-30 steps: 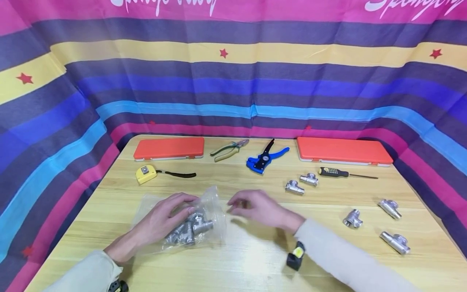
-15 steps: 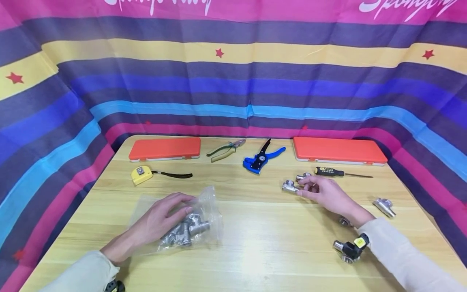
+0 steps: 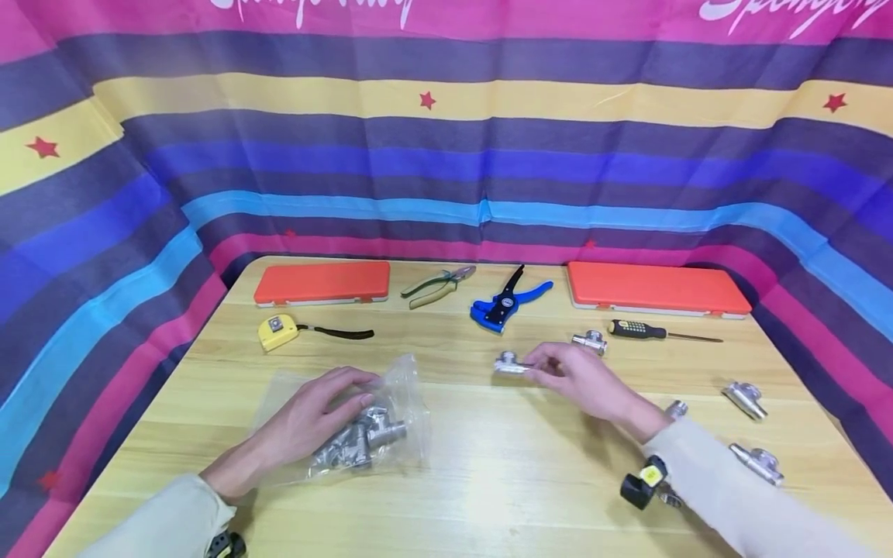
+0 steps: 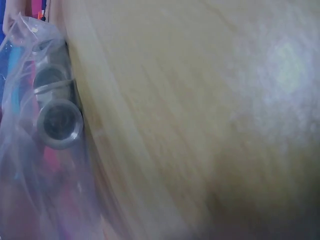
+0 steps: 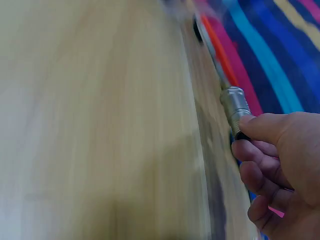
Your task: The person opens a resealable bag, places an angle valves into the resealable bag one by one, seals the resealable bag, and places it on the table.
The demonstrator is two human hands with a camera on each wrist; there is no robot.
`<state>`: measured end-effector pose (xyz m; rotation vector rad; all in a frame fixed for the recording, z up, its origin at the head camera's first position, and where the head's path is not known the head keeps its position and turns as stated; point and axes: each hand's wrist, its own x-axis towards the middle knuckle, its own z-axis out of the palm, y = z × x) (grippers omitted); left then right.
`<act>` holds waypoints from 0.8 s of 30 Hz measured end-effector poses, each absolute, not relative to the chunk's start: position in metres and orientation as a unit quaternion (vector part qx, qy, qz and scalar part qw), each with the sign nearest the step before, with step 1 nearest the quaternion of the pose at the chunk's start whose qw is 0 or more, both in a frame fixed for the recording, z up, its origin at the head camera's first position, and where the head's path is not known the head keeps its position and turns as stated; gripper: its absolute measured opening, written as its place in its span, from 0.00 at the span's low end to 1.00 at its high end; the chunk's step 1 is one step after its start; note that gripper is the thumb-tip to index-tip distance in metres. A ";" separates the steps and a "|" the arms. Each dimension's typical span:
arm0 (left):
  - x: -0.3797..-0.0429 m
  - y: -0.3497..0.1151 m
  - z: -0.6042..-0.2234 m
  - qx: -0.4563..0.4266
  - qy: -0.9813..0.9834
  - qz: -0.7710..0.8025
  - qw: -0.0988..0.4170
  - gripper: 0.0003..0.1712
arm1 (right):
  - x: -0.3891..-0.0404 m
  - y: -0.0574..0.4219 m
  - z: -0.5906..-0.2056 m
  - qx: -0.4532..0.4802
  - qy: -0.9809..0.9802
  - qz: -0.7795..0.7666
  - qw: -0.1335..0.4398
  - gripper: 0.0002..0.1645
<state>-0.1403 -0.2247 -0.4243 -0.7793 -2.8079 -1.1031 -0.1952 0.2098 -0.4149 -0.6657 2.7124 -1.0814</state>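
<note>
My right hand (image 3: 582, 380) pinches one end of a shiny metal tee pipe fitting (image 3: 512, 363) between thumb and fingers. In the right wrist view the tee fitting (image 5: 235, 107) points away from the fingertips. My left hand (image 3: 317, 415) holds the upper part of a clear plastic bag (image 3: 413, 403) lying on the table; its fingertips are partly hidden behind the plastic. Several metal fittings (image 3: 359, 443) lie inside the bag. The left wrist view shows their round open ends (image 4: 60, 124) through the plastic bag (image 4: 30, 185).
Loose tee fittings lie at the right: one (image 3: 591, 341) behind my right hand, others (image 3: 745, 399) farther right, some partly covered by the sleeve. Along the back are two red cases (image 3: 324, 282), pliers (image 3: 439, 287), a blue wire stripper (image 3: 505, 302), a screwdriver (image 3: 638, 329) and a tape measure (image 3: 277, 333).
My right hand went right from beside the bag to the loose fittings, took a tee fitting, and now carries it back leftward. The left hand stays on the bag.
</note>
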 end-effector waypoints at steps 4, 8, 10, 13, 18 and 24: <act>-0.140 -0.225 -0.424 -0.249 -0.902 -0.354 0.013 0.15 | -0.193 0.163 -0.415 -0.271 0.883 -0.375 0.077 0.11; -0.140 -0.225 -0.424 -0.248 -0.901 -0.357 0.009 0.15 | -0.188 0.121 -0.422 -0.313 0.861 -0.389 0.090 0.10; -0.140 -0.225 -0.425 -0.247 -0.900 -0.358 0.007 0.15 | -0.184 0.101 -0.428 -0.324 0.854 -0.394 0.099 0.10; -0.140 -0.225 -0.425 -0.245 -0.901 -0.358 0.006 0.15 | -0.179 0.076 -0.433 -0.338 0.854 -0.382 0.106 0.09; -0.140 -0.224 -0.424 -0.240 -0.903 -0.356 0.005 0.14 | -0.177 0.049 -0.434 -0.355 0.855 -0.363 0.104 0.13; -0.140 -0.223 -0.425 -0.242 -0.902 -0.357 0.005 0.14 | -0.175 0.036 -0.432 -0.354 0.845 -0.382 0.124 0.20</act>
